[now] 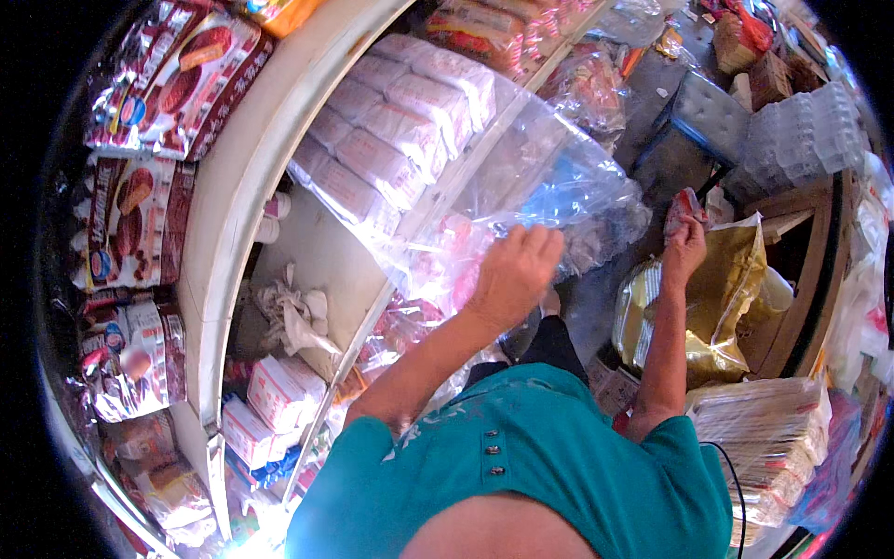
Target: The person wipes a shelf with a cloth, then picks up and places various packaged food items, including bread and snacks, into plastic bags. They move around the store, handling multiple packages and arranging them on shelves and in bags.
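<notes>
My left hand (520, 272) has its fingers curled on the loose end of a large clear plastic bag (559, 168). Inside the bag, several white wrapped packs (398, 126) are stacked in rows on a low shelf. The bag's slack part spreads from the shelf's edge over the floor side. Off to the right, my right hand (684, 244) is closed on a small crumpled red-and-white packet (683, 208), its exact kind unclear. Just below that hand stands a gold foil bag (726, 307), with my forearm partly in front of it.
Shiny brown snack packets (202, 77) line the upper shelf's pale edge (244, 140) on the left. White-and-red boxes (279, 398) sit lower down. On the right are a blue-edged stool (705, 115), clear plastic trays (803, 133) and a plastic-wrapped bundle (761, 440).
</notes>
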The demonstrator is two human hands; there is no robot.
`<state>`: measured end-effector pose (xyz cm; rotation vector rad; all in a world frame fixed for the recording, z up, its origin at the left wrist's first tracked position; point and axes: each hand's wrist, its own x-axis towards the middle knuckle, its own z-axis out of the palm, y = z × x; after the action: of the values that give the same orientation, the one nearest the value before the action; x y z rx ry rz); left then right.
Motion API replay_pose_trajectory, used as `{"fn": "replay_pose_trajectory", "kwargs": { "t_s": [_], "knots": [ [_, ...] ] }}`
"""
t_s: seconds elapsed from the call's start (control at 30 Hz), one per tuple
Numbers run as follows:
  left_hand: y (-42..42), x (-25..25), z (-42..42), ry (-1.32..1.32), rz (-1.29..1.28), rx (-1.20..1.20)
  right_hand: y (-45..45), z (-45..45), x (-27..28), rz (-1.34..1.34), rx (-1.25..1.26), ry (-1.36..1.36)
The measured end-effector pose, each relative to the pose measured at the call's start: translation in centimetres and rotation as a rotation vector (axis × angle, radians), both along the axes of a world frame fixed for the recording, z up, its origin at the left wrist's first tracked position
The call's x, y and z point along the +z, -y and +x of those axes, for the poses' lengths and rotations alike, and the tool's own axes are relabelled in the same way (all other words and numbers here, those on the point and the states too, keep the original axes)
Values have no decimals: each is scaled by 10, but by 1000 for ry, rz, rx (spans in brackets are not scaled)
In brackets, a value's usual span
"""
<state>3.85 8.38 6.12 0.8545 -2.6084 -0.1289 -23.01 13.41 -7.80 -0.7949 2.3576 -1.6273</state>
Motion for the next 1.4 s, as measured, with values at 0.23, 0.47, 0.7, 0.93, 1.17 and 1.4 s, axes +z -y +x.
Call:
{"fn": "replay_pose_trajectory", "kwargs": {
  "t_s": [0.23, 0.47, 0.7, 0.93, 1.17, 1.4],
  "knots": [
    [-54, 4, 34, -312, -298, 54, 19, 80, 90, -290, 326, -688],
    [-30, -11, 83, -128, -72, 393, 65, 140, 108, -161, 744, -975],
    [-50, -46, 100, -2, 343, 42, 64, 126, 45, 9, 916, -953],
    [-58, -51, 119, -252, 313, 55, 97, 106, 19, 53, 728, -1003],
    [-105, -107, 191, -220, 442, 152, 106, 122, 46, 215, 648, -1005],
    [-139, -149, 263, 25, 587, 138, -25, 116, -36, 421, 608, -733]
  ]
}}
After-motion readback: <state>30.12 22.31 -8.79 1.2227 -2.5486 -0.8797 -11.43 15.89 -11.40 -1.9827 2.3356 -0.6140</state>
